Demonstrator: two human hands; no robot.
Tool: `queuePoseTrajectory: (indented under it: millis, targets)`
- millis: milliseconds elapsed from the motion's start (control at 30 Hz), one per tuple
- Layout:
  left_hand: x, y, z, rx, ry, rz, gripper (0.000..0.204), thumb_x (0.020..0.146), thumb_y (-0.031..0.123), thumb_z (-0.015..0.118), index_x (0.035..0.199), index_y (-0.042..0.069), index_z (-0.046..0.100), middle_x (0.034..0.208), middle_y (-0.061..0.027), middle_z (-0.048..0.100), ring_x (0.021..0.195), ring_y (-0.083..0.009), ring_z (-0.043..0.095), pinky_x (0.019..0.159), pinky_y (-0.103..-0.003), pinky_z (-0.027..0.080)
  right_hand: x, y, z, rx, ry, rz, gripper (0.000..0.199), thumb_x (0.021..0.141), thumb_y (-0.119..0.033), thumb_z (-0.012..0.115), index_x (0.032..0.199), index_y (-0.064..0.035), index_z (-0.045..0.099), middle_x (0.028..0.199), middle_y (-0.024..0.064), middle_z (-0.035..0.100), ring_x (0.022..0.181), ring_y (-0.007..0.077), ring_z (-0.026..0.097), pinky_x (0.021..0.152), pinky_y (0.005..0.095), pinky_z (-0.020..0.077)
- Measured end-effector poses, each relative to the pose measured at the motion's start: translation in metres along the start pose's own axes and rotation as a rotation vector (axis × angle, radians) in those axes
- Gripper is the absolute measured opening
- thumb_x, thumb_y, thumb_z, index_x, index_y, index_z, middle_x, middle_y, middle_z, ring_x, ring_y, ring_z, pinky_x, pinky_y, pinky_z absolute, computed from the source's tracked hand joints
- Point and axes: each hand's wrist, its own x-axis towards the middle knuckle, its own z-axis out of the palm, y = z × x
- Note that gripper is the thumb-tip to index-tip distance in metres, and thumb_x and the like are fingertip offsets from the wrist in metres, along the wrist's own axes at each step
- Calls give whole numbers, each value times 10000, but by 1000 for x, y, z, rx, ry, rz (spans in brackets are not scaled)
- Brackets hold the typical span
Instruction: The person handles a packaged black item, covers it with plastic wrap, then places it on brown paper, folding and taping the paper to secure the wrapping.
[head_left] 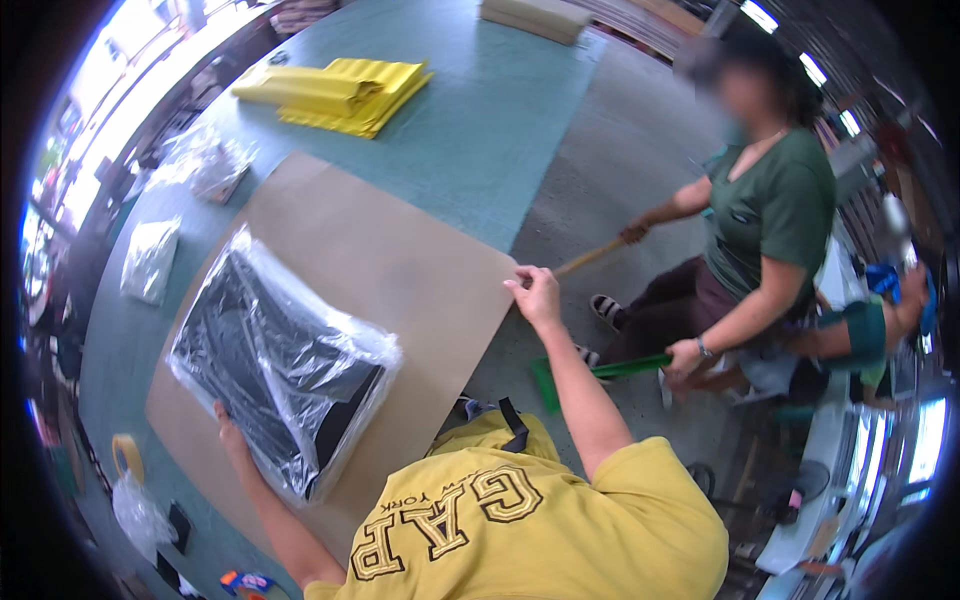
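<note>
Two hands work the brown paper sheet [380,260]. Our left hand [232,430] lies flat on the near edge of the bagged dark garment [275,365], pinning it mid-sheet. Our right hand [537,295] pinches the sheet's right corner, apparently to control it. Farther off, yellow folded fabric [335,92] rests on the green table [480,130].

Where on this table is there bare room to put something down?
Bare brown paper between the bagged garment and the right hand; bare green top beyond it, right of the yellow stack. The left edge is crowded with plastic bags.
</note>
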Motion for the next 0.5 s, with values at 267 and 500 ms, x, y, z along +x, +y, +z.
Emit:
queuePoseTrajectory:
  millis: [267,500]
  targets:
    - [18,-16,1,-160,-140,8,707,935,547,294,1355,-19,353,1368,-149,401,1236,-247,404,1029,-313,314,7,-39,2,446,24,458,230,647,-135,765,782,-3,636,667,100,650,601,174,623,591,299,498]
    - [-19,1,8,-154,-1,-105,751,896,592,380,1248,-64,483,1233,-162,529,1141,-244,487,987,-322,349,19,-77,-41,357,65,155,101,711,-86,682,744,0,642,624,52,608,572,106,548,536,269,447]
